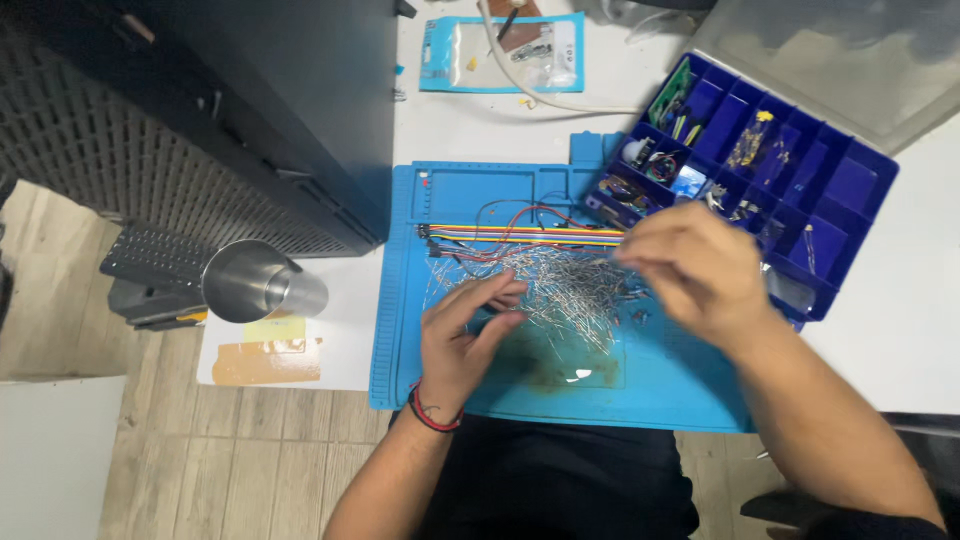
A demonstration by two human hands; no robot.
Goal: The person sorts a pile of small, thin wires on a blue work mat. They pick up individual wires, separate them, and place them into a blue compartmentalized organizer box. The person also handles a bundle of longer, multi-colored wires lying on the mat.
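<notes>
My left hand rests on a blue work mat, its fingers bent and pinching at the near edge of a heap of thin wire-legged electronic parts. A red and black band sits on that wrist. My right hand hovers over the right side of the heap, blurred, with its fingertips drawn together; whether a part is between them I cannot tell. Beyond the heap lies a flat band of coloured jumper wires.
A blue compartment box with small parts stands at the right, its clear lid open behind. A black computer case fills the left. A steel cup stands near the table's left edge. A blue packet and a white cable lie at the back.
</notes>
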